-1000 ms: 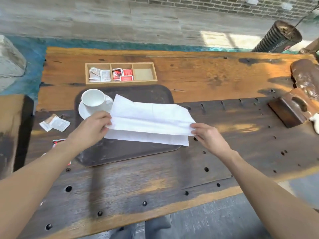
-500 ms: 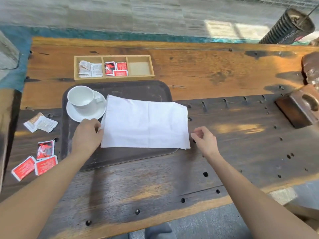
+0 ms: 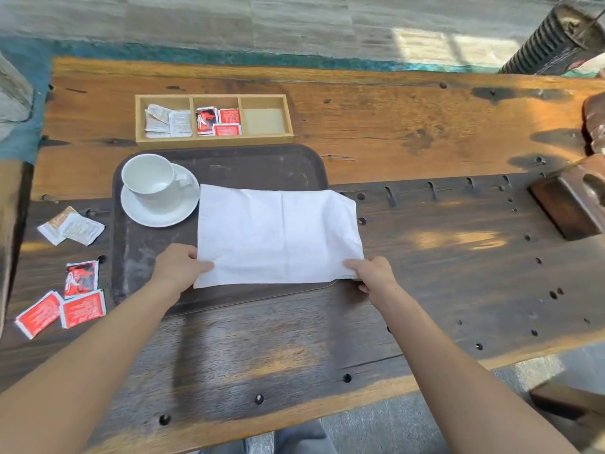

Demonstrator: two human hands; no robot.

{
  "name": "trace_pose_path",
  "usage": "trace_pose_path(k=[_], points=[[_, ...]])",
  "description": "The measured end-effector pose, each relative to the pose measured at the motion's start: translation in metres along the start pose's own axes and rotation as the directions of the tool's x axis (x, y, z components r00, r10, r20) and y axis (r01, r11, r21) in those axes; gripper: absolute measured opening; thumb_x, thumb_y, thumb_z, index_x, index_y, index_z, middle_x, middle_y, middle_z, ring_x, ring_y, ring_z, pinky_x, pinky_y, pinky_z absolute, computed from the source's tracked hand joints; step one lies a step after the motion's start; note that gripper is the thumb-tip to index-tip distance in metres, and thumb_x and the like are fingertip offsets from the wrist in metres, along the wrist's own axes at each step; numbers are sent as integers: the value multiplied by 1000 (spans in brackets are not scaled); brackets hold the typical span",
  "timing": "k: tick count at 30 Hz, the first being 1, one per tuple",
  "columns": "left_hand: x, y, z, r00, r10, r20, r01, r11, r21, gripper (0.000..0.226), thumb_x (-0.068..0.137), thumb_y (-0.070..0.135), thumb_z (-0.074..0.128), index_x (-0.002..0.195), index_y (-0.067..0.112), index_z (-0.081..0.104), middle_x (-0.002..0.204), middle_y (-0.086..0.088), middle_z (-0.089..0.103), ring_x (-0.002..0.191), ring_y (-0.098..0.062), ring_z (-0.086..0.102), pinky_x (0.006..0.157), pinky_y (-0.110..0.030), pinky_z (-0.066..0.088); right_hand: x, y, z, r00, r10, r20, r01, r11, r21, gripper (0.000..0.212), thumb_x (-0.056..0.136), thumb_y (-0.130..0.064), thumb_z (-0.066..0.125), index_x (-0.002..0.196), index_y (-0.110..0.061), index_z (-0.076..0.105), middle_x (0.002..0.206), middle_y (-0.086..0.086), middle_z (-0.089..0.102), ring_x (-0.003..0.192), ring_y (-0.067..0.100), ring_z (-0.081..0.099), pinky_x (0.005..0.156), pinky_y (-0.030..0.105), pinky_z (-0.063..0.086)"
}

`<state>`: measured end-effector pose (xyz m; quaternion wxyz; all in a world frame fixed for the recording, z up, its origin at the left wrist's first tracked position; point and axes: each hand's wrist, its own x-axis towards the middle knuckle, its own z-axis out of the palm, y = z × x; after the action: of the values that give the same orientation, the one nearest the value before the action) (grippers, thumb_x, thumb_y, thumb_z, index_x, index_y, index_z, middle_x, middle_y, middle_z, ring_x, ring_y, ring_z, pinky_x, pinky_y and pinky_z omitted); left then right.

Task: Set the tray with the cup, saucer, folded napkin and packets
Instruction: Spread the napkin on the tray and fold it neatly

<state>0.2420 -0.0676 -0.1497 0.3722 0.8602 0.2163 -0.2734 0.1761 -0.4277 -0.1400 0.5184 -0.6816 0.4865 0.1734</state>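
A dark brown tray (image 3: 248, 165) lies on the wooden table. On its far left corner a white cup (image 3: 149, 174) stands on a white saucer (image 3: 157, 213). A white napkin (image 3: 278, 235), folded in half, lies flat over the tray's right part and hangs past its right edge. My left hand (image 3: 178, 265) pinches the napkin's near left corner. My right hand (image 3: 371, 273) grips its near right corner. Red packets (image 3: 62, 306) and white packets (image 3: 70, 226) lie on the table to the left of the tray.
A wooden three-part box (image 3: 214, 117) behind the tray holds white packets on the left and red ones in the middle; its right part holds nothing. A dark wooden block (image 3: 569, 201) sits at the right edge. A black ribbed cylinder (image 3: 550, 44) stands far right.
The napkin was held up half folded, then laid flat on the tray. Both hands moved to its near corners, the right hand coming back onto it.
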Motion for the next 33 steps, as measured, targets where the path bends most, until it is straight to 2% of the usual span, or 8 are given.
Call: trace_pose_path(k=[3, 8, 12, 17, 22, 24, 28, 33], points=[[-4, -3, -8, 999, 11, 43, -10, 999, -39, 28, 81, 18, 80, 78, -6, 65, 75, -14, 67, 67, -27, 60, 67, -38, 55, -3, 6, -13, 999, -42, 29, 42, 999, 4, 15, 86, -16, 75, 96, -11, 64, 87, 6, 71, 63, 15, 61, 58, 28, 44], [-10, 0, -18, 995, 76, -69, -81, 994, -67, 13, 78, 11, 82, 78, 8, 70, 57, -12, 69, 49, -22, 60, 63, -35, 55, -3, 21, -29, 992, -126, 16, 125, 991, 51, 19, 95, -19, 70, 83, -13, 56, 81, 4, 66, 59, 14, 64, 57, 27, 46], [-5, 1, -26, 964, 158, -212, -171, 984, -43, 12, 80, 17, 78, 74, 18, 68, 63, -3, 69, 66, -24, 65, 73, -38, 55, -5, 24, -31, 966, -259, 0, 252, 939, -233, 25, 91, -30, 74, 76, -13, 63, 68, 0, 63, 59, 18, 65, 59, 29, 47], [4, -1, -21, 928, 281, -243, -287, 958, 14, 9, 92, 13, 63, 85, 9, 59, 80, -7, 61, 81, -27, 56, 67, -35, 40, -11, 23, -28, 938, -346, 34, 335, 875, -350, 44, 91, -31, 73, 63, -17, 42, 56, -4, 47, 60, 20, 45, 59, 31, 38], [4, 5, -19, 981, 129, -147, -132, 991, -8, 23, 83, 24, 76, 86, 6, 62, 90, -8, 61, 85, -31, 60, 68, -36, 43, -17, 20, -20, 980, -176, 94, 176, 984, 5, 28, 89, -13, 77, 78, -14, 51, 80, 3, 66, 71, 17, 63, 60, 28, 52], [-1, 6, -18, 996, 81, -49, -81, 997, -1, 25, 73, 11, 82, 84, 4, 62, 87, -7, 61, 81, -30, 59, 64, -35, 44, -20, 20, -19, 984, -144, 106, 134, 986, 98, 23, 88, -7, 76, 84, -14, 55, 88, 6, 72, 70, 15, 65, 59, 26, 48], [-5, -3, -13, 997, 73, -8, -72, 996, 55, 25, 73, -7, 70, 70, 9, 51, 75, -5, 55, 71, -28, 60, 55, -30, 36, -19, 23, -18, 987, -139, 79, 123, 976, 177, 26, 90, -11, 76, 75, -17, 55, 84, 4, 68, 65, 13, 55, 58, 26, 46], [-6, -13, -14, 989, -37, 145, 59, 987, -149, 17, 86, -3, 60, 92, 5, 46, 66, -19, 74, 41, -27, 59, 40, -26, 33, -16, 29, -23, 990, -137, -46, 142, 982, 123, 20, 90, -16, 77, 85, -9, 58, 75, 8, 59, 58, 14, 53, 55, 25, 50]])
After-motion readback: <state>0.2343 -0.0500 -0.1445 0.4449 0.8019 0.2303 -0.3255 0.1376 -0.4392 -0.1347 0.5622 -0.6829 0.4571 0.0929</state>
